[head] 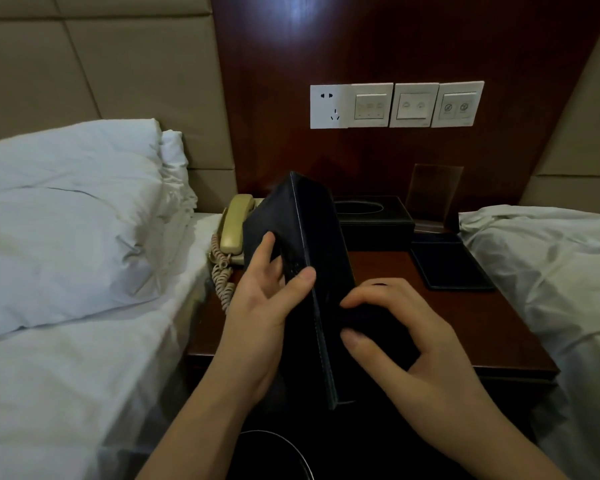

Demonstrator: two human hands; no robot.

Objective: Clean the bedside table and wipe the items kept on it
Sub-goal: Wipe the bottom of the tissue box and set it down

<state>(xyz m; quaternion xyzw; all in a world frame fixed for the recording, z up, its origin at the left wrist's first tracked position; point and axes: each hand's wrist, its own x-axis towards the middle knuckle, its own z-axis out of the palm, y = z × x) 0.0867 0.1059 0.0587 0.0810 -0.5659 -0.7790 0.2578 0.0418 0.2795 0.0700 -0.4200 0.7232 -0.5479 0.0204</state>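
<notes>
Nearest the camera sits one dark round bin (274, 455), only its rim showing at the bottom edge. Above it two bare hands hold one dark folder (312, 258) over the front of the surface (465, 327). The folder stands tilted on edge, its stitched spine uppermost, long axis running from the near edge up and away toward the wall. The left hand (267, 306) supports the left cover, thumb laid along the spine, fingers spread flat and relaxed. The right hand (406, 341) curls round a dark cloth (371, 327), its grip closed on it, pressing it to the right cover. Farther back lie one flat dark pad (451, 265), one beige phone (234, 225) with coiled cord, one black tissue box (371, 220) and one clear stand (433, 192). Two beds flank the surface; four wall plates (395, 105) sit behind.
</notes>
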